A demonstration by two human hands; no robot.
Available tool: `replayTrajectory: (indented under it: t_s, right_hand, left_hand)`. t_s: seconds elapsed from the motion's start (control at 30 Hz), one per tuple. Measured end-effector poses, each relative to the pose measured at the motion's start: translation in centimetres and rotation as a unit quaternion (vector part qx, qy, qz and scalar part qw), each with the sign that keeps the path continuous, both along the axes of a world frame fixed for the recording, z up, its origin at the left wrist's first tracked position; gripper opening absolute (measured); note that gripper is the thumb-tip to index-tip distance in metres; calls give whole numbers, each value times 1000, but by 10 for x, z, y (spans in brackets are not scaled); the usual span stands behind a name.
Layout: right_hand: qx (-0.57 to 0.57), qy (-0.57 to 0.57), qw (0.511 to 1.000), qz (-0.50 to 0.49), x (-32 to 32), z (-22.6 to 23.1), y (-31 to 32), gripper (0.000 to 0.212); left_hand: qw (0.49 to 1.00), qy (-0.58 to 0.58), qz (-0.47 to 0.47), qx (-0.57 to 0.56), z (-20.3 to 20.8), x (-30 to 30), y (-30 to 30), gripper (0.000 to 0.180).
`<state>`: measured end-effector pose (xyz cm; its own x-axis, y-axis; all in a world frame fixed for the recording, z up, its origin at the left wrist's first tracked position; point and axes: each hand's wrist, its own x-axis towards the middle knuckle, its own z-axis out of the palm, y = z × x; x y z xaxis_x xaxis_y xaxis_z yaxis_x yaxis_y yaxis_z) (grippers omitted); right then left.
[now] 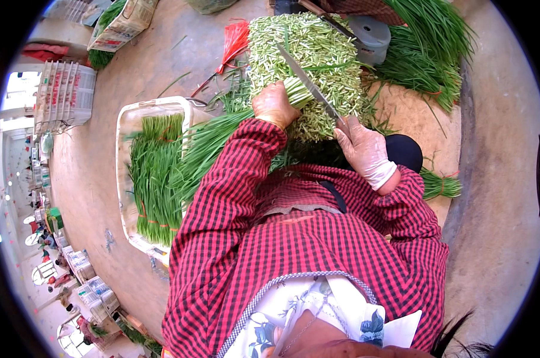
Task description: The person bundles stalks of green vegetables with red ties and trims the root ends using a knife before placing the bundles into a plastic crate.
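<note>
My left hand (276, 106), gloved and closed, grips a bundle of long green chives (219, 138). The pale stalk ends (299, 90) stick out to the right of my fist, and the leaves trail down left over the crate's edge. My right hand (365, 148), in a thin pale glove, is wrapped round the handle of a knife (308, 80). Its long blade slants up and left, next to the stalk ends; whether it touches them I cannot tell. Under both lies a broad heap of short cut stalk pieces (335, 62).
Left of me, a white crate (119, 155) holds tied chive bundles. Red ties (235, 43) lie beyond my left hand. At the back right are a grey cylinder (370, 42), a brown-handled tool (317, 11) and piled chives (428, 56). A small bundle (441, 185) lies right.
</note>
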<state>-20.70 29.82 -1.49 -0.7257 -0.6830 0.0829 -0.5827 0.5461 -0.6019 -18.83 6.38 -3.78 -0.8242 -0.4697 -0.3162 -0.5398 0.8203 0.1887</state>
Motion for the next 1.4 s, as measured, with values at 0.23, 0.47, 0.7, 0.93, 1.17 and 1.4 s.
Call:
replayTrajectory:
  t_s: [0.23, 0.47, 0.7, 0.93, 1.17, 1.4]
  right_hand:
    - [150, -16, 988, 19, -8, -12, -9, 29]
    - [219, -56, 973, 52, -24, -4, -19, 34]
    - [297, -88, 951, 10, -43, -94, -95, 41]
    - [227, -139, 964, 26, -53, -77, -90, 48]
    - [63, -249, 966, 11, -87, -44, -70, 66]
    - [-316, -727, 603, 84, -21, -49, -69, 48]
  left_hand:
    - [999, 37, -22, -21, -10, 4, 0, 54]
    - [997, 51, -42, -27, -17, 7, 6, 52]
    - [997, 60, -39, 1, -18, 8, 2, 55]
    - [969, 230, -68, 58, 16, 43, -22, 69]
    - [825, 442, -351, -22, 146, 95, -2, 63]
    - [911, 325, -200, 156, 70, 131, 31, 101]
